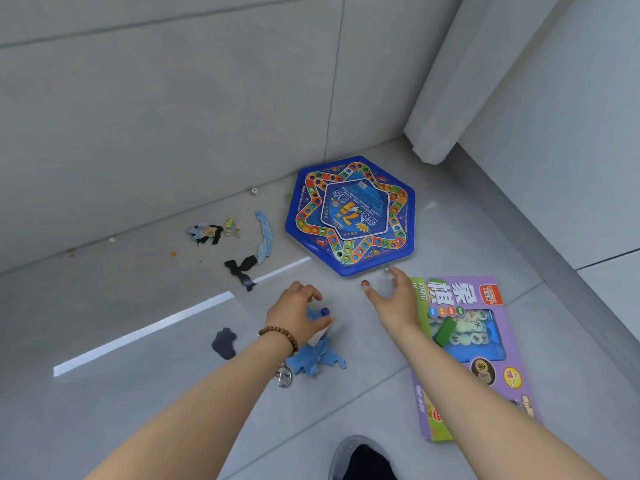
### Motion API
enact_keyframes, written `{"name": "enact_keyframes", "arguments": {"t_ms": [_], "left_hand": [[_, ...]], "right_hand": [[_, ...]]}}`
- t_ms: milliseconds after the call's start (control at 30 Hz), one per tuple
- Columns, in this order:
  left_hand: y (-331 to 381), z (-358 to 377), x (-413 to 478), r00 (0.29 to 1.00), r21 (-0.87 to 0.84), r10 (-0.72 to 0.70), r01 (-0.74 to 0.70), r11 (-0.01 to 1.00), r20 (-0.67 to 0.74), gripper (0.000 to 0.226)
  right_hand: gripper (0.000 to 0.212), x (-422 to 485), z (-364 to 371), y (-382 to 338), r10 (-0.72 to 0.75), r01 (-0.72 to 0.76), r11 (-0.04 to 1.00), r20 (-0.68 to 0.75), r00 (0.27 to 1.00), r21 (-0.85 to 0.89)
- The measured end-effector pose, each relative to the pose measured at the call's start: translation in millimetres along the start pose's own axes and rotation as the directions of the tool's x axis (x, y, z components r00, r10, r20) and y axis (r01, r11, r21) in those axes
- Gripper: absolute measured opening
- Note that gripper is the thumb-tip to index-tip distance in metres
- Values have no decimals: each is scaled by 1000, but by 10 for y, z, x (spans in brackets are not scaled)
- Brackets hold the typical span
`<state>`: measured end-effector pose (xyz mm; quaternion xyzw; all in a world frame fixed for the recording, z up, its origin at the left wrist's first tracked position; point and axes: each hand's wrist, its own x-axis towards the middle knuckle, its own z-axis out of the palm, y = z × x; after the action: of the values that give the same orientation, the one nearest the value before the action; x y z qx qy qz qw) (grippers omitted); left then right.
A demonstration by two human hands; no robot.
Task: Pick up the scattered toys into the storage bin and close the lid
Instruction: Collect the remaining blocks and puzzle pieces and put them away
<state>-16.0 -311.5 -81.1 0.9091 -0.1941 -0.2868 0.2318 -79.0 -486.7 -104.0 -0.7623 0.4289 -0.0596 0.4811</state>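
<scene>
Toys lie scattered on the grey tiled floor. My left hand curls its index finger and thumb around a small blue marble, just above a heap of blue puzzle pieces. My right hand reaches forward with spread fingers. One fingertip is at a red marble and another at a clear marble. A blue hexagonal game board lies just beyond both hands. A purple chess box lies under my right forearm. No storage bin is in view.
Black puzzle pieces, a curved blue piece and a small colourful cluster lie to the left. A metal ring puzzle sits beside the blue heap. A die rests by the wall. A curtain hangs at right.
</scene>
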Motion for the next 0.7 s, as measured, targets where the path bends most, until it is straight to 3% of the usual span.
{"name": "enact_keyframes", "arguments": {"t_ms": [133, 333, 433, 533, 600, 633, 700], "left_hand": [[-5, -55, 119, 999, -34, -34, 34, 999, -16, 47], [-74, -42, 116, 991, -228, -95, 72, 971, -92, 32], [-99, -3, 59, 970, -469, -206, 123, 874, -131, 19], [-103, 27, 29, 963, -570, -243, 134, 811, -119, 12], [-75, 7, 13, 955, -681, -288, 163, 714, -73, 12], [-55, -11, 6, 953, -739, -302, 190, 646, -20, 15], [4, -53, -21, 943, -833, -297, 284, 476, 152, 23]], "right_hand": [[70, 159, 10, -28, -35, 35, 999, -10, 999, -26], [43, 208, 132, -2, -67, 66, 996, -17, 998, -67], [27, 166, 195, 20, -57, 54, 992, -30, 998, -110], [16, 164, 197, 54, -99, 93, 977, -22, 995, -193], [14, 167, 182, 54, -91, 90, 968, 10, 996, -236], [14, 154, 179, 29, -54, 58, 978, 26, 998, -202], [12, 52, 199, -96, 78, -82, 996, 101, 992, 36]]}}
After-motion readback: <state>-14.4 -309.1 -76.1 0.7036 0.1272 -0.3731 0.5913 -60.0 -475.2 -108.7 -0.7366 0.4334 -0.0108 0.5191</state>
